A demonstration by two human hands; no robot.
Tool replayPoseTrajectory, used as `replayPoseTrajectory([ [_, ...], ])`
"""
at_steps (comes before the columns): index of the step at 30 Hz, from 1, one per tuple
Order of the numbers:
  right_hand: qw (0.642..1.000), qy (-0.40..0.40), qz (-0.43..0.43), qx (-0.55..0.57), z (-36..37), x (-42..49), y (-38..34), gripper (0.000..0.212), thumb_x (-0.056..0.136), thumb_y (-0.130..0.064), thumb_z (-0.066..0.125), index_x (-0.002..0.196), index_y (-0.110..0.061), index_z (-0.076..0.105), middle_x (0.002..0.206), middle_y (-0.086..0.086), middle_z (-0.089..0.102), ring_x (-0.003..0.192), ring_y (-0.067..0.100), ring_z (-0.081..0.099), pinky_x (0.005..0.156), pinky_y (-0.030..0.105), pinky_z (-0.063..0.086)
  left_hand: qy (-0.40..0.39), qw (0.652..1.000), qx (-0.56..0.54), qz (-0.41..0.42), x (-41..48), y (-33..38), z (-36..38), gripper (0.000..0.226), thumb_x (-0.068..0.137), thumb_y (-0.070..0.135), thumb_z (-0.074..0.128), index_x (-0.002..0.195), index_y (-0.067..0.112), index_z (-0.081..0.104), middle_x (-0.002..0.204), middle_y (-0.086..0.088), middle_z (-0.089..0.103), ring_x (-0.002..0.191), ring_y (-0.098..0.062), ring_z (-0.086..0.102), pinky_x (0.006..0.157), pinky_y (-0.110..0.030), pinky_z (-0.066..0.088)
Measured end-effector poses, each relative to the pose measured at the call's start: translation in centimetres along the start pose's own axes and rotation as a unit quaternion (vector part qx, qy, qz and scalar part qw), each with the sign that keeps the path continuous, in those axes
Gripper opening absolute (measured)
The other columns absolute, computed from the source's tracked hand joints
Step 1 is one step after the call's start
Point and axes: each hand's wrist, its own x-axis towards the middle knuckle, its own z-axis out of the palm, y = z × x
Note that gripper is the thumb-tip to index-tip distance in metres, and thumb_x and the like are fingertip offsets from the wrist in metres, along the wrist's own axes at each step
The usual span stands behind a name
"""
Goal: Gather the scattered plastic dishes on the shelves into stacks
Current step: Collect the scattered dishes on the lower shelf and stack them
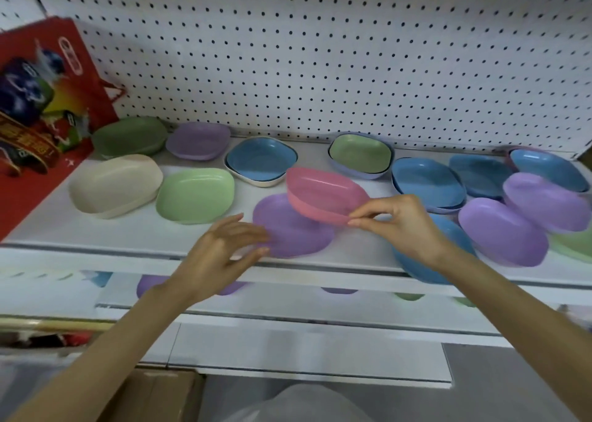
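Note:
My right hand (403, 226) pinches the near rim of a pink dish (323, 192) and holds it tilted just above a purple dish (288, 232) lying near the shelf's front edge. My left hand (224, 251) hovers at that purple dish's left rim with fingers spread, holding nothing. Scattered on the white shelf (48, 223) are a cream dish (115, 186), a light green dish (195, 195), a dark green dish (129, 136), a small purple dish (198, 141), a blue dish on a white one (261, 160), a green dish nested in a lilac one (360, 154), and several blue and purple dishes on the right.
A red printed box (41, 107) stands at the shelf's left end. White pegboard (320, 53) backs the shelf. A lower shelf (288, 296) shows more dish rims. A cardboard box (160, 396) sits below near my left forearm.

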Motion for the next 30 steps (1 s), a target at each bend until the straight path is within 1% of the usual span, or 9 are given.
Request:
replayPoseTrajectory([
  [2,0.999,-0.017,-0.004,-0.029,1.4,0.1,-0.1,0.006,0.076,-0.023,0.074,0.081,-0.024,0.077,0.078,-0.014,0.073,0.075,0.006,0.066,0.078,0.031,0.051,0.081,0.996,0.017,-0.026,-0.9,0.4,-1.4,0.046,0.094,0.045,0.042,0.091,0.012,0.074,0.096,0.004,0.072,0.09,-0.013,0.063,0.09,-0.027,0.043],
  [4,0.997,-0.034,-0.03,-0.061,2.7,0.1,-0.2,0.009,0.078,-0.027,0.072,0.085,-0.024,0.077,0.085,-0.014,0.073,0.079,0.004,0.067,0.079,0.034,0.052,0.113,0.992,0.036,-0.04,-1.1,0.7,-2.5,0.039,0.092,0.042,0.047,0.092,0.012,0.073,0.095,0.002,0.072,0.091,-0.011,0.06,0.082,-0.027,0.045],
  [6,0.994,-0.062,-0.048,-0.079,3.7,0.2,-0.3,0.012,0.079,-0.031,0.068,0.088,-0.026,0.076,0.09,-0.016,0.072,0.082,0.004,0.066,0.079,0.031,0.052,0.1,0.993,0.039,-0.041,-0.9,0.9,-3.0,0.034,0.089,0.041,0.052,0.105,0.015,0.068,0.104,0.002,0.069,0.098,-0.012,0.058,0.085,-0.028,0.044],
  [11,0.978,-0.148,-0.067,-0.133,5.0,0.1,-0.8,0.02,0.087,-0.032,0.061,0.102,-0.025,0.073,0.101,-0.013,0.072,0.099,0.004,0.059,0.079,0.015,0.038,-0.03,0.999,0.006,-0.013,0.2,0.7,-1.9,0.055,0.089,0.058,0.042,0.122,0.017,0.061,0.124,0.003,0.061,0.117,-0.008,0.049,0.105,-0.016,0.026],
  [14,0.969,-0.174,-0.039,-0.169,4.5,0.4,-0.9,0.028,0.085,-0.038,0.062,0.108,-0.026,0.07,0.114,-0.013,0.068,0.113,0.009,0.056,0.09,0.02,0.037,-0.067,0.996,0.046,0.028,0.3,0.0,-0.6,0.059,0.089,0.062,0.037,0.117,0.018,0.065,0.123,0.002,0.063,0.119,-0.01,0.049,0.111,-0.029,0.023],
  [17,0.96,-0.199,-0.01,-0.195,4.4,0.6,-0.5,0.032,0.083,-0.04,0.063,0.111,-0.026,0.068,0.121,-0.013,0.064,0.127,0.013,0.046,0.105,0.029,0.035,-0.05,0.995,0.072,0.041,0.4,-0.4,0.0,0.051,0.087,0.056,0.043,0.107,0.017,0.07,0.111,0.005,0.069,0.116,-0.009,0.05,0.113,-0.039,0.017],
  [23,0.964,-0.176,-0.019,-0.197,4.8,0.7,-0.5,0.022,0.087,-0.034,0.061,0.101,-0.021,0.072,0.107,-0.01,0.071,0.117,0.017,0.055,0.105,0.034,0.037,-0.038,0.999,-0.016,0.036,1.0,-1.0,0.4,0.052,0.09,0.056,0.04,0.092,0.017,0.074,0.096,0.007,0.07,0.104,-0.005,0.053,0.115,-0.029,0.016],
  [26,0.966,-0.174,-0.019,-0.19,4.9,0.4,-0.5,0.022,0.086,-0.037,0.061,0.098,-0.023,0.072,0.103,-0.011,0.071,0.11,0.018,0.058,0.099,0.04,0.043,-0.044,0.997,-0.052,0.036,1.3,-1.1,0.3,0.054,0.089,0.057,0.04,0.092,0.016,0.074,0.094,0.007,0.071,0.1,-0.004,0.054,0.112,-0.032,0.022],
  [30,0.974,-0.143,-0.027,-0.171,4.8,0.1,-1.1,0.021,0.085,-0.037,0.061,0.096,-0.022,0.073,0.098,-0.007,0.072,0.1,0.021,0.061,0.09,0.042,0.047,-0.028,0.994,-0.098,0.05,2.1,-0.9,-0.8,0.034,0.087,0.04,0.054,0.084,0.013,0.074,0.085,0.01,0.069,0.084,-0.005,0.059,0.111,-0.025,0.026],
])
